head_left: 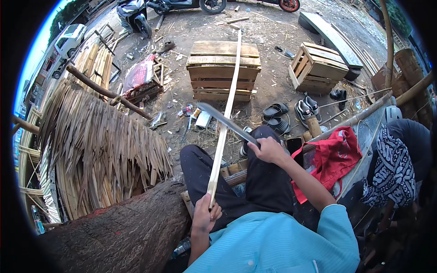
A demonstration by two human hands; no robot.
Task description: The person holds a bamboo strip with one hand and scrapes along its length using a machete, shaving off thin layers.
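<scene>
A long pale strip of split bamboo (232, 93) stretches from my lap out over the wooden crate in front. Its near end is gripped in the closed fingers of my left hand (205, 217), low between my thighs. My right hand (269, 150) is wrapped round the handle of a machete (238, 130), above my right knee. The long grey blade points forward and left and crosses the strip partway along. Whether the blade touches the strip or passes just above it, I cannot tell.
Ahead stands the slatted wooden crate (214, 73); another crate (321, 68) is further right. A tree trunk (132, 227) and dry-leaf thatch (100, 132) flank my left. Sandals (276, 119), shoes (306, 110) and a red cloth (332, 157) lie right. Someone in patterned cloth (391, 168) sits beside me.
</scene>
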